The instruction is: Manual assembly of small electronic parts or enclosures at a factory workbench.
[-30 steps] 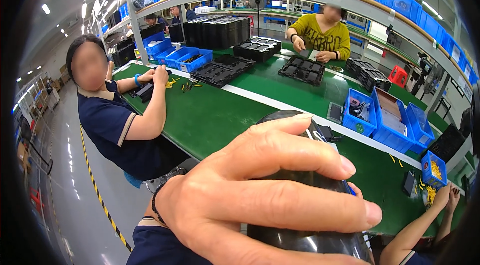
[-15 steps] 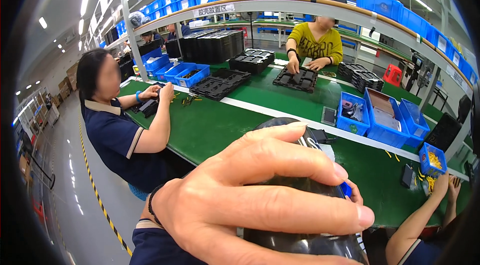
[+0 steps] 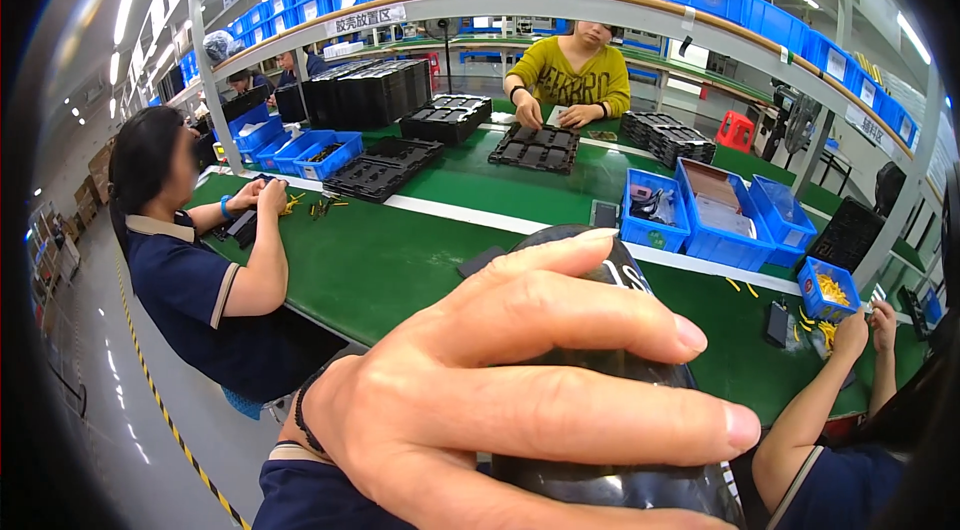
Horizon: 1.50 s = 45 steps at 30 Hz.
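My left hand (image 3: 480,390) fills the lower middle, very close, with a dark beaded band at its wrist. Its fingers curve, a little apart, over a dark glossy rounded object (image 3: 620,483) with white marking near its top. What this object is, I cannot make out; the hand hides most of it. My right hand does not show.
Behind lies a green worktable (image 3: 350,280). A person in navy (image 3: 190,260) works at the left, one in yellow (image 3: 570,75) opposite over a black tray (image 3: 535,148); another's forearms (image 3: 825,390) are at right. Blue bins (image 3: 725,240) stand at right under a shelf (image 3: 480,2).
The background has slid left in the view, while my left hand stays over the dark object. Fingertips and a small blue thing beyond it no longer show.
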Each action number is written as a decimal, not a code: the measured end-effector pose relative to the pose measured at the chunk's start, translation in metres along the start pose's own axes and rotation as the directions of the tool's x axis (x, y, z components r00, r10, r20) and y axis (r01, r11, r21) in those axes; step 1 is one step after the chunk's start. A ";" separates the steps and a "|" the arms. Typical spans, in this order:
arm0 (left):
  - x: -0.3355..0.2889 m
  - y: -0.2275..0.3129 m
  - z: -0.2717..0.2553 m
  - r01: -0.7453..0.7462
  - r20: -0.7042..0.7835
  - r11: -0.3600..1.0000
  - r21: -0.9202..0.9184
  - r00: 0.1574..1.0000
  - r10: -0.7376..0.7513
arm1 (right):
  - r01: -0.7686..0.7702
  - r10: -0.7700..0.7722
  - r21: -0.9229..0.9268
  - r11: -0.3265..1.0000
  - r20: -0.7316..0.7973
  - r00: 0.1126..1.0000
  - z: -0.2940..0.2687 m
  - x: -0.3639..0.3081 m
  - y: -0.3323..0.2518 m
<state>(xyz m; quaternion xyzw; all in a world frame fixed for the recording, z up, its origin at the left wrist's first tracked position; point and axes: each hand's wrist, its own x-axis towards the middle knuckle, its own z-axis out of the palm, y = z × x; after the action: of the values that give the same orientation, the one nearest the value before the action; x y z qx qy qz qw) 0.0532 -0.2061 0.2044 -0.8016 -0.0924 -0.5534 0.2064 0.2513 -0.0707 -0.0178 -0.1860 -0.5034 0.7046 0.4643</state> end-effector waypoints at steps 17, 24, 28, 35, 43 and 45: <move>-0.013 0.009 -0.003 0.254 -0.091 0.966 0.055 0.964 -0.249 | 0.030 -0.029 -0.018 0.999 0.016 0.999 -0.004 -0.003 0.002; -0.017 -0.020 0.004 -0.031 -0.101 0.999 0.013 0.994 0.032 | 0.032 -0.031 -0.041 0.999 0.017 0.999 -0.004 -0.003 0.004; -0.014 -0.013 0.012 0.088 -0.130 0.995 0.039 0.988 -0.082 | 0.033 -0.032 -0.048 0.998 0.026 0.999 -0.006 -0.004 0.006; -0.007 0.009 0.028 0.277 -0.183 0.957 0.085 0.949 -0.258 | 0.032 -0.030 -0.046 0.998 0.044 0.999 -0.006 -0.006 0.004; -0.012 -0.001 0.030 0.247 -0.261 0.960 0.129 0.943 -0.208 | 0.032 -0.031 -0.044 0.999 0.024 0.999 -0.006 -0.006 0.006; -0.012 -0.008 0.026 0.176 -0.246 0.975 0.133 0.959 -0.140 | 0.034 -0.033 -0.059 0.998 0.013 0.999 -0.005 -0.006 0.005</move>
<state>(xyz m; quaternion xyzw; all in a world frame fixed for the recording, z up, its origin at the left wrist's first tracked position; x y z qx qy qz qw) 0.0685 -0.1868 0.1872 -0.7023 -0.1736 -0.6502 0.2322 0.2558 -0.0737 -0.0260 -0.1867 -0.5299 0.6826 0.4673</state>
